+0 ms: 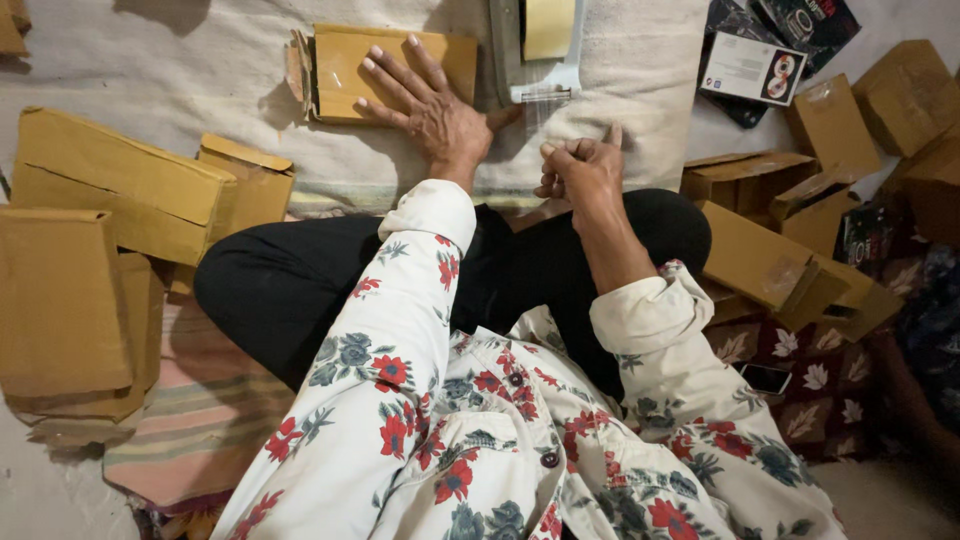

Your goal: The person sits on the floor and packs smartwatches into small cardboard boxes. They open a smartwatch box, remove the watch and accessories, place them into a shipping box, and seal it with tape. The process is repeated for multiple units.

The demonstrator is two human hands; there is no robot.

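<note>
Cardboard box (pixel 345 72) lying flat on the pale cloth (pixel 200 50), left hand (pixel 425 105) pressing on it.
Left fingers are spreading apart over the lid; right hand (pixel 580 170) is pinching clear tape (pixel 535 110) running from the tape dispenser (pixel 545 45), fingers curling together.

A small flat brown cardboard box (pixel 400 70) lies on the pale cloth at about eleven o'clock, its left end flap open and ragged. Just to its right, at twelve o'clock, a tape dispenser (pixel 540 50) with a tan roll lies flat, a clear strip of tape (pixel 545 110) drawn down from its blade.
</note>
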